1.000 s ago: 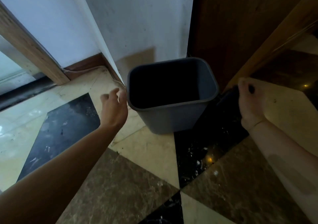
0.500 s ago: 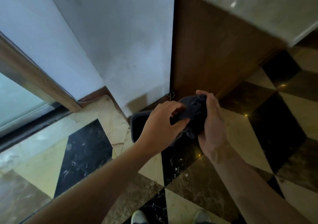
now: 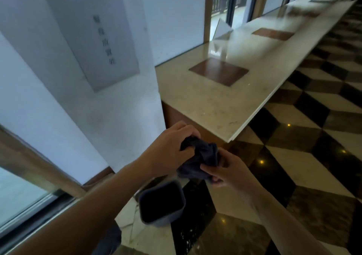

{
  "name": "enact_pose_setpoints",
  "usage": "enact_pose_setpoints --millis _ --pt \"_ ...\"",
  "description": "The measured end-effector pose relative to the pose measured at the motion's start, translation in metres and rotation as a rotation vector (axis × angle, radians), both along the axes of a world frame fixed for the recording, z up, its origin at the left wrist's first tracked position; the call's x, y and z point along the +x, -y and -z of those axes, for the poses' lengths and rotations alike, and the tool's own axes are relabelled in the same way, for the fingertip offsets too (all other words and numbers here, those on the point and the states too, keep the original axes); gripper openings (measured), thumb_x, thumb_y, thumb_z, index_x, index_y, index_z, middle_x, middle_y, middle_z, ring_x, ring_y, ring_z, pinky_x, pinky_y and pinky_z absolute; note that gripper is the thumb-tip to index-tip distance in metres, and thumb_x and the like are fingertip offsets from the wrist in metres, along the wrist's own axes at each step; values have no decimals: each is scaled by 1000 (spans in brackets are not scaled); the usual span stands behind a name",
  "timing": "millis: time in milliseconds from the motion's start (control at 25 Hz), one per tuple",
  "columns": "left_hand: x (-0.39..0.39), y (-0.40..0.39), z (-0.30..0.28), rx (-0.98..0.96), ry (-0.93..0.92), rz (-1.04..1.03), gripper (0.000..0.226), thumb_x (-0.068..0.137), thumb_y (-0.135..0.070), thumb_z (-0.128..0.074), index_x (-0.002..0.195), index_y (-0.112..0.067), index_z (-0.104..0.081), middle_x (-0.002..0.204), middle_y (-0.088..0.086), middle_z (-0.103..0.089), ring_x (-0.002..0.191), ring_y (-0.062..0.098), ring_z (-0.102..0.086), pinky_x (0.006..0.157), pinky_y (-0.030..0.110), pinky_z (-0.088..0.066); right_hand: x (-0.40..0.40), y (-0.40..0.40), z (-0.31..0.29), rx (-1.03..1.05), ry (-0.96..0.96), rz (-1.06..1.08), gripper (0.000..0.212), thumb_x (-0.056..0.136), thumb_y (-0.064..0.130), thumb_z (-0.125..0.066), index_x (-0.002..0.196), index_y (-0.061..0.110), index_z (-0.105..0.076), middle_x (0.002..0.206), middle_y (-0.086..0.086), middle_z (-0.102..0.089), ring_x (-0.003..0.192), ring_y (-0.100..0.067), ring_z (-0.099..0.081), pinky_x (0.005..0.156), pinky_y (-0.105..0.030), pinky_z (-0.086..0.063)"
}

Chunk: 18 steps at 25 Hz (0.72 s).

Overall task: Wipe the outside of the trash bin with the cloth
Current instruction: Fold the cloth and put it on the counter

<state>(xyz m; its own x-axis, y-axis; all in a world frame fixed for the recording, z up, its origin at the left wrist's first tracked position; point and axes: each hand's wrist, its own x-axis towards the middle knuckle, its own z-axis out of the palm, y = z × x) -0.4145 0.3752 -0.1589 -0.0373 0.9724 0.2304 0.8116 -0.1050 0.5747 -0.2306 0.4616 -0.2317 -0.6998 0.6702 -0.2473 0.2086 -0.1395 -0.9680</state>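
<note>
Both hands, left hand point(image 3: 170, 148) and right hand point(image 3: 229, 173), pinch the bunched dark cloth point(image 3: 199, 159) above the trash bin point(image 3: 162, 203) on the floor; risk: a wadded cloth wipes poorly.

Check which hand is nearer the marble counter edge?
Left. The left hand grips the dark cloth just below the counter corner; the right hand holds the cloth lower, further from it.
</note>
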Motion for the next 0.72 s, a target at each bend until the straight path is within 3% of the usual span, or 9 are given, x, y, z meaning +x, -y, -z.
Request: enact_pose_setpoints --millis 40,120,200,280,400,560,720 --pt "8 -7 -18 -5 -1 17 20 77 -12 -56 93 -24 -58 89 -11 -50 75 -7 -48 64 4 -32 10 -9 -20 99 25 6 23 73 14 -86 91 17 -72 72 2 -67 70 -18 -66 67 -34 -58" --pt "21 -17 -43 -14 11 18 21 77 -13 -56 95 -24 -60 91 -11 -52 78 -5 -51 67 7 -35 30 -27 -50 294 65 40 21 67 21 -90 73 28 -71 91 -2 -60 86 -17 -58 77 -28 -50" --pt "31 -30 -59 -17 43 -9 20 81 -14 -56 98 -25 -60 96 -8 -58 84 0 -55 70 10 -40 50 -43 -74 332 58 65 20 69 32 -88 79 28 -71 109 2 -59 100 -13 -57 87 -29 -48" --pt "42 -44 -71 -11 100 -50 19 84 -14 -57 99 -26 -60 95 -11 -60 86 -1 -56 68 8 -42 67 -54 -91 322 2 37 22 75 40 -82 85 26 -69 92 1 -69 86 -14 -67 78 -31 -54" --pt "56 -65 -77 22 234 -84 15 87 -12 -62 99 -23 -62 89 -11 -64 81 -7 -58 66 4 -43 81 -75 -108 438 0 142 19 78 45 -76 81 31 -64 79 4 -70 70 -9 -67 61 -21 -50" --pt "59 -94 -72 127 425 -199 15 83 -7 -70 96 -12 -67 92 0 -68 82 2 -64 67 7 -47 90 -110 -124 588 68 162 14 81 42 -75 90 38 -66 87 21 -70 79 3 -66 61 -13 -50" --pt "47 -122 -53 109 577 -217 17 87 0 -63 100 -9 -66 98 9 -67 80 7 -66 66 15 -54 78 -141 -120 741 151 168 18 83 40 -73 98 34 -65 83 20 -68 82 9 -61 64 -6 -46"
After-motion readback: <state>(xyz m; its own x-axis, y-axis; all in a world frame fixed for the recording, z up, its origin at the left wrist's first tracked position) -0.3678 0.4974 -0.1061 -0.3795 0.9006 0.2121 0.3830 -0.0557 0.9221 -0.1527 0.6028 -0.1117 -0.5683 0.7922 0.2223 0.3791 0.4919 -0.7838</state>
